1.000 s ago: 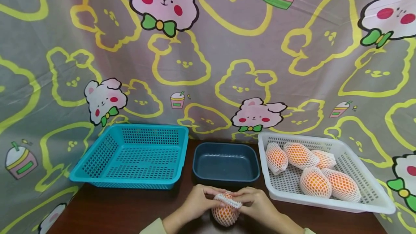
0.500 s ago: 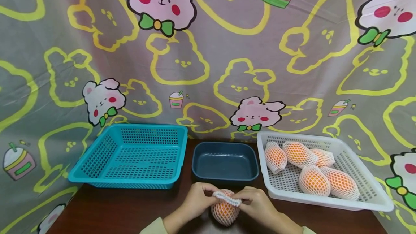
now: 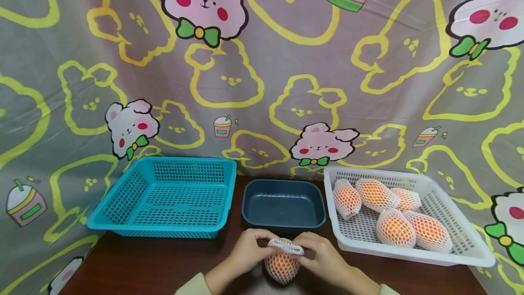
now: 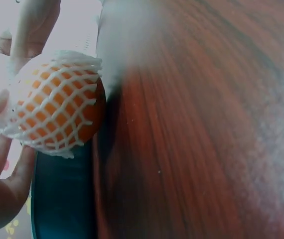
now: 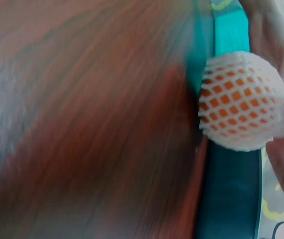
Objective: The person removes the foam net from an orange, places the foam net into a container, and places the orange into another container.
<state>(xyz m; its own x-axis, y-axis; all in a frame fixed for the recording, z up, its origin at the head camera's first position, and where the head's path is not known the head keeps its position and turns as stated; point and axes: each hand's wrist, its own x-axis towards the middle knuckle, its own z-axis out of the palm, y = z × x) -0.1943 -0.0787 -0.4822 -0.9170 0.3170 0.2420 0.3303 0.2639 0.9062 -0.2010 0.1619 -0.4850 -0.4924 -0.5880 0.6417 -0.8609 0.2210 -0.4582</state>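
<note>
An orange (image 4: 98,118) in a white foam net sleeve (image 3: 282,270) stands at the table's front, between both hands. My left hand (image 3: 249,251) pinches the sleeve's upper rim on the left with thumb and fingers. On the opposite side, my right hand (image 3: 323,258) pinches the same rim. The rim is stretched into a band across the fruit's top, with orange skin showing behind it. In the left wrist view, bare skin shows past the sleeve's far end. The mesh (image 5: 239,102) covers most of the fruit in the right wrist view.
Just behind the hands stands a dark blue tub (image 3: 283,208). A teal basket (image 3: 180,231) is at the left. On the right, a white basket (image 3: 409,258) holds several net-wrapped orange fruits (image 3: 395,229). A patterned cloth (image 3: 262,58) hangs behind the dark wooden table (image 3: 143,263).
The sleeve's rim, folded flat between the fingers a second ago, is now spread wider into a loop. The fruit has tilted slightly left; both hands keep their grip.
</note>
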